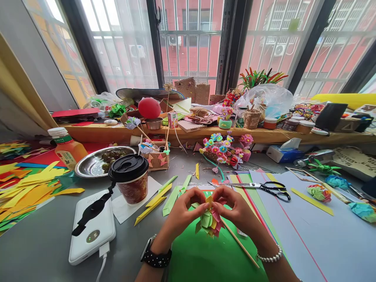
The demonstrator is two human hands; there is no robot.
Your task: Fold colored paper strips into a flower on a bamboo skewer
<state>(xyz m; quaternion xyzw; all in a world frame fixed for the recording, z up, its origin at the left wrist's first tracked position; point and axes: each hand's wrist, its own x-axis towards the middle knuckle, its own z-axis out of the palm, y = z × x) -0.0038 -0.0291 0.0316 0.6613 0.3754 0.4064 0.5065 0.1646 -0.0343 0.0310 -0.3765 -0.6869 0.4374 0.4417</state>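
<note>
Both hands meet over a green mat (190, 258), pinching a folded paper flower (208, 222) with green, yellow and pink petals. My left hand (188, 207) has thumb and forefinger closed on its upper left side. My right hand (232, 203) pinches the top from the other side, where a small yellow-orange paper piece (209, 200) shows between the fingertips. A thin wooden stick (241, 243) slants across the mat below my right hand. Folded green paper strips (173, 199) and yellow strips (150, 209) lie to the left of my hands.
Black-handled scissors (264, 187) rest on coloured paper sheets (311, 219) at the right. A lidded paper cup (132, 188), white power bank (96, 227) and metal plate (85, 164) stand at left. Paper strips (38, 184) pile far left. Finished paper flowers (319, 192) lie far right.
</note>
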